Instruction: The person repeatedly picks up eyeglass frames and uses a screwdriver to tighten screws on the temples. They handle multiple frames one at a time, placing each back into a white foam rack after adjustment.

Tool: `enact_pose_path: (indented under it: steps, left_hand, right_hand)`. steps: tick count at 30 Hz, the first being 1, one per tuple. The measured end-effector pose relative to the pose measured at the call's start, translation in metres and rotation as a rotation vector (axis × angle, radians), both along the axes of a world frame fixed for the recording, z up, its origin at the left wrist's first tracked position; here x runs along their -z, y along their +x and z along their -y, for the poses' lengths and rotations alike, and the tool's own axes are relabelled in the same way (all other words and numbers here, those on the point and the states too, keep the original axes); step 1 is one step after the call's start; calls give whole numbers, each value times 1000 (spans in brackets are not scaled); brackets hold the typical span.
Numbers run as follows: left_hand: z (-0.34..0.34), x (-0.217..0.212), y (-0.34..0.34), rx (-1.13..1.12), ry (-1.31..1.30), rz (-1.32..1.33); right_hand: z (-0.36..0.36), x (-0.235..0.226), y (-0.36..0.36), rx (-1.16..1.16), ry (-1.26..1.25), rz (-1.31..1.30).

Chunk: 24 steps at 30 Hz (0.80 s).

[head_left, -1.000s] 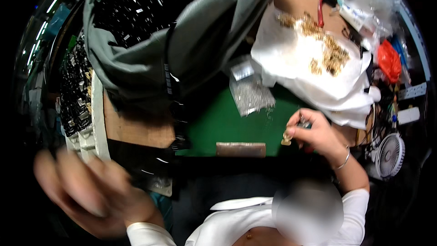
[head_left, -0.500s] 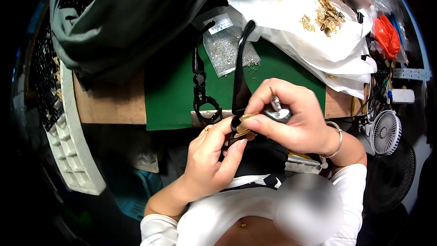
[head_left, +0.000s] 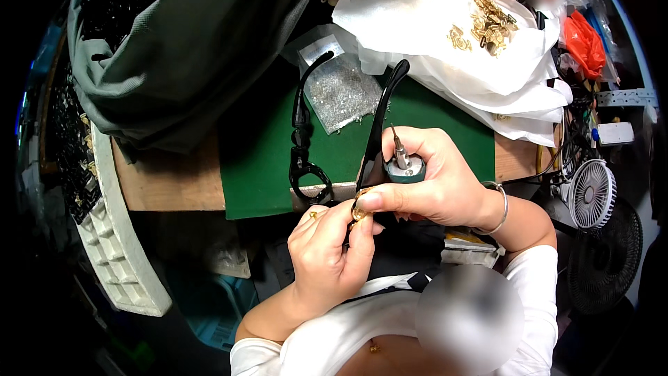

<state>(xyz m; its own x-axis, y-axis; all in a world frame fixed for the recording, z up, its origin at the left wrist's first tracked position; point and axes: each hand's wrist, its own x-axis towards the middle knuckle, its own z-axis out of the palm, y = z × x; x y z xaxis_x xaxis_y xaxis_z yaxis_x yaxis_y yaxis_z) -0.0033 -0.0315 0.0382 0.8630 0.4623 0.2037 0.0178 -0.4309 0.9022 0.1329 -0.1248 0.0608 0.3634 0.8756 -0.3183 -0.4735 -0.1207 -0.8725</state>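
One clear packet [head_left: 339, 89], white-labelled, on green mat [head_left: 257, 146]

I am seeing a clear plastic bag [head_left: 339, 90] of tiny silvery parts with a white label [head_left: 320, 49], lying on the green mat [head_left: 257, 146].

Left hand [head_left: 325, 254] and right hand [head_left: 424, 188] pinch a small gold fitting [head_left: 360, 209] against black glasses [head_left: 372, 143]; right also grips a screwdriver [head_left: 402, 160] over the green mat [head_left: 264, 146].
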Motion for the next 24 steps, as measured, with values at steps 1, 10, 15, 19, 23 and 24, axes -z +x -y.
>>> enact_pose_path:
  steps: [1,10,15,19,23,24]
  left_hand:
    - [-1,0,0,7,9,-5]
    - [-50,-21,-41,-89,-923,168]
    - [-37,-8,-25,-162,-839,100]
    - [-43,-21,-34,-223,-860,5]
    - [-47,-18,-37,-258,-854,41]
    - [-48,-17,-38,-275,-863,49]
  right_hand:
    - [0,0,0,-2,0,-12]
    - [35,31,19,-254,-404,1013]
    - [16,53,9,-287,-515,1431]
    - [27,47,11,-215,-517,1352]
    - [40,46,29,-162,-457,1224]
    - [41,47,30,-174,-428,1207]
